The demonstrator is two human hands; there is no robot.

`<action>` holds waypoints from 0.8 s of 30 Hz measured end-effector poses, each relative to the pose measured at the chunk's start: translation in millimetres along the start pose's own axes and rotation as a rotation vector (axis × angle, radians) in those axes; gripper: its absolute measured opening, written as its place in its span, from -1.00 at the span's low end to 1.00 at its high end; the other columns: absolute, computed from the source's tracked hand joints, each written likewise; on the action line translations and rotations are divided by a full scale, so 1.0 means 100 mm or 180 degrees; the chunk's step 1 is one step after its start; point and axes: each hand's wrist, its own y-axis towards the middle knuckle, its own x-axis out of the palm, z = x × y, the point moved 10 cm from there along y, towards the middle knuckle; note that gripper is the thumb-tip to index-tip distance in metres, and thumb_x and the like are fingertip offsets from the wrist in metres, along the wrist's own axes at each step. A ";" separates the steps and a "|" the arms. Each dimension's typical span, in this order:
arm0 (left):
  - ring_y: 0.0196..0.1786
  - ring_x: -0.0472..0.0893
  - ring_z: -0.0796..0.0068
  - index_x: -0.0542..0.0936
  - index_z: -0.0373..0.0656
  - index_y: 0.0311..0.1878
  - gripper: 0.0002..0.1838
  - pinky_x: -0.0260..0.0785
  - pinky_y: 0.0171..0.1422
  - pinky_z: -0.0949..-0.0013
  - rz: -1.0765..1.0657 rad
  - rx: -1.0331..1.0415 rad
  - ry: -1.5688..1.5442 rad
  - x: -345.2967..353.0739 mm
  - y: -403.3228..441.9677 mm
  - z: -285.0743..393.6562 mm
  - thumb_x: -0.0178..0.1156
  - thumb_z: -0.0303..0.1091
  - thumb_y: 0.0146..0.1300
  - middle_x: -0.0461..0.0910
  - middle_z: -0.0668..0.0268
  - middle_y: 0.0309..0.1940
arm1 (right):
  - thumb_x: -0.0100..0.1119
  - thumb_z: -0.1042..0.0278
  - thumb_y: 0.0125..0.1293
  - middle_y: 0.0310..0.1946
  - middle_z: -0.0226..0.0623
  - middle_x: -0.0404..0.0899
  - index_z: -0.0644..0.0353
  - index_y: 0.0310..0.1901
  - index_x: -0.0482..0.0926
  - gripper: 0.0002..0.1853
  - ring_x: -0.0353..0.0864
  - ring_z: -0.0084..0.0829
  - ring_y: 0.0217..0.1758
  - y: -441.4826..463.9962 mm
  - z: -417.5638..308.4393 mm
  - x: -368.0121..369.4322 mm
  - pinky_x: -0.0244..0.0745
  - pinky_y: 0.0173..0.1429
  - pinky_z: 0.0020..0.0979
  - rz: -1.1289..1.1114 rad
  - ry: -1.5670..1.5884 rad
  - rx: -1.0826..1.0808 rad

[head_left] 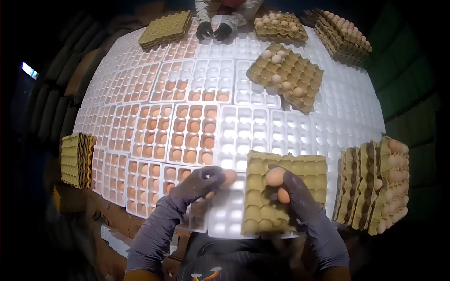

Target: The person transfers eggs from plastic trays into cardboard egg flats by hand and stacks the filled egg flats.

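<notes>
My left hand (200, 183), in a dark glove, is closed on an egg (229, 176) over the edge of a white foam tray (227, 213). A second egg (209, 194) shows below its fingers, partly hidden. My right hand (302, 196), also gloved, grips a brown egg (275, 177), with another egg (283, 195) just beneath it. Both are above a pulp egg tray (257, 216) whose visible cups hold no eggs. Left of my hands, a white tray (173, 140) has brown eggs in its compartments.
Across the table, a co-worker's gloved hands (214, 31) reach over the white trays. A pulp tray (300, 75) with several eggs lies tilted at the back right. Stacked egg trays (368, 187) stand at the right, and pulp trays (70, 161) at the left edge.
</notes>
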 end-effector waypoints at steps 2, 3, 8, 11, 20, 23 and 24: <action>-0.17 0.58 0.51 0.65 -0.25 0.11 -0.45 0.50 -0.02 0.29 0.0487 0.0622 0.0539 -0.72 0.34 0.37 0.43 0.03 0.29 0.62 0.33 -0.10 | 0.22 -0.05 0.49 0.25 -0.16 0.48 0.29 0.35 0.46 -0.38 0.62 -0.44 0.02 0.69 -0.17 0.08 0.61 0.00 -0.42 0.0127 -0.0448 -0.0224; -0.15 0.61 0.43 0.65 -0.25 0.08 -0.47 0.52 0.01 0.26 0.0975 0.0910 0.1143 -1.08 0.48 0.62 0.46 0.00 0.26 0.60 0.28 -0.04 | 0.31 -0.03 0.43 0.35 -0.13 0.38 0.27 0.30 0.53 -0.40 0.60 -0.38 0.13 1.08 -0.25 0.10 0.60 0.11 -0.37 0.0220 -0.0894 -0.0438; 0.12 0.61 -0.03 0.67 -0.09 0.02 -0.60 0.55 0.21 0.02 0.3044 0.1573 0.3051 -2.24 1.28 1.53 0.47 -0.14 0.17 0.34 0.12 0.35 | 0.40 -0.10 0.27 0.47 0.07 0.25 -0.04 0.23 0.62 -0.44 0.51 -0.01 0.36 2.67 -1.13 0.45 0.51 0.32 -0.13 0.1199 -0.3068 -0.1592; 0.20 0.56 -0.07 0.67 -0.01 0.07 -0.64 0.54 0.23 0.01 0.2697 0.1096 0.3433 -2.47 1.93 1.59 0.39 -0.19 0.22 0.30 0.18 0.40 | 0.34 0.02 0.29 0.48 -0.03 0.26 -0.11 0.24 0.59 -0.51 0.55 0.02 0.30 3.28 -1.40 0.52 0.52 0.32 -0.10 0.1780 -0.4225 -0.1730; 0.15 0.64 0.06 0.59 -0.02 0.32 -0.49 0.49 0.27 0.09 0.1518 0.1435 0.3311 -1.95 2.58 1.83 0.32 -0.11 0.34 0.60 0.15 0.17 | 0.38 0.09 0.33 0.02 -0.17 0.66 0.07 0.13 0.53 -0.57 0.72 -0.08 -0.01 3.11 -1.39 0.01 0.59 0.04 -0.11 0.2222 -0.3508 -0.1545; -0.08 0.71 0.30 0.63 -0.11 0.25 -0.59 0.57 0.03 0.31 0.1641 0.2339 0.1582 -1.86 2.53 1.90 0.33 -0.33 0.34 0.61 0.18 0.09 | 0.42 0.06 0.28 0.00 -0.24 0.65 0.05 0.06 0.61 -0.60 0.71 -0.12 -0.02 3.11 -1.35 -0.42 0.60 0.04 -0.13 0.2440 -0.3263 -0.1870; -0.13 0.71 0.38 0.63 -0.12 0.25 -0.60 0.56 -0.06 0.37 0.1668 0.2536 0.0978 -1.77 2.51 1.90 0.32 -0.40 0.35 0.62 0.20 0.03 | 0.41 0.06 0.28 0.01 -0.25 0.64 0.03 0.07 0.62 -0.60 0.70 -0.13 -0.01 3.17 -1.37 -0.36 0.60 0.05 -0.14 0.2276 -0.3567 -0.1899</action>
